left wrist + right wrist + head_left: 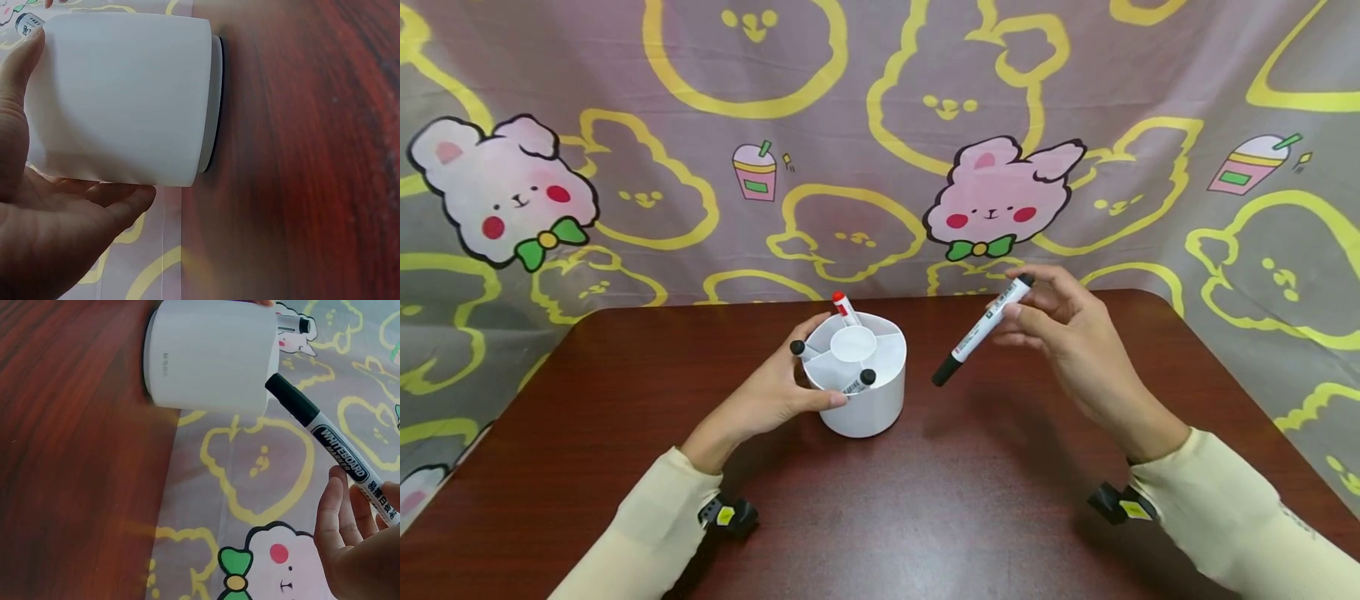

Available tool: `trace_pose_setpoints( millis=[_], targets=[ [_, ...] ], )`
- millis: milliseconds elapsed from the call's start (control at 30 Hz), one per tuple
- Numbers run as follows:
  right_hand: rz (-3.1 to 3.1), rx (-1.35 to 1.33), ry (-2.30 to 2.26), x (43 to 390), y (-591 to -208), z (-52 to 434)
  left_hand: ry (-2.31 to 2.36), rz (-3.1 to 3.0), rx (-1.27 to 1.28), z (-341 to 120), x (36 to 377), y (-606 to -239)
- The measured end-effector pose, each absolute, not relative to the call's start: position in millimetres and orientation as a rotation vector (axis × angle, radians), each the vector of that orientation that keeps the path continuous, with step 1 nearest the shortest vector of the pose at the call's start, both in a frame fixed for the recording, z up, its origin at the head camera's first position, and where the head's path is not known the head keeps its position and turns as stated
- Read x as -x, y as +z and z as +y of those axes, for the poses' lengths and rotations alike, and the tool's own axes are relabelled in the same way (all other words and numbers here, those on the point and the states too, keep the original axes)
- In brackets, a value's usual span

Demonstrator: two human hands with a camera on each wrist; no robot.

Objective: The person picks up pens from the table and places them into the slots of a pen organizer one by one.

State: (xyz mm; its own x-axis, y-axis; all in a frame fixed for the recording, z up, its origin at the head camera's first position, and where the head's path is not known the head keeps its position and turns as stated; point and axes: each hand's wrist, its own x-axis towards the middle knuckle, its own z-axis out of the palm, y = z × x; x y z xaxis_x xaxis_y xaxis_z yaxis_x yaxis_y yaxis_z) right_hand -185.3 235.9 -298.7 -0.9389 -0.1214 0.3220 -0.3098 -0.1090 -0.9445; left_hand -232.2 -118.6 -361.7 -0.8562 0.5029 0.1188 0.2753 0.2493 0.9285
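Observation:
A white round pen holder (pixel 868 400) with divided compartments stands on the dark red table (pixel 880 517). Two black-capped markers (pixel 859 382) and one red-capped marker (pixel 844 307) stick out of it. My left hand (pixel 775 392) wraps around the holder's left side, thumb at the front; the left wrist view shows the holder (pixel 125 100) against my palm (pixel 56 231). My right hand (pixel 1060 329) holds a white whiteboard marker with a black cap (pixel 981 332) in the air, right of the holder, cap end tilted down toward it. The same marker (pixel 331 444) appears in the right wrist view, near the holder (pixel 212 356).
A cloth backdrop (pixel 880 142) printed with pink rabbits and yellow outlines hangs behind the table and drapes over its sides. Bare tabletop lies in front of and to both sides of the holder.

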Motion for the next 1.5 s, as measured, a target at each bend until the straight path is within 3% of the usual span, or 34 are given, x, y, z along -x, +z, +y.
trace_pose_setpoints(
  millis=[700, 1500],
  targets=[
    [-1.972, -0.430, 2.236, 200, -285, 193, 1.658, 2.271, -0.732, -123, 233, -360],
    [-2.097, -0.448, 2.174, 216, -307, 165, 1.640, 2.251, -0.742, -128, 235, -358]
  ],
)
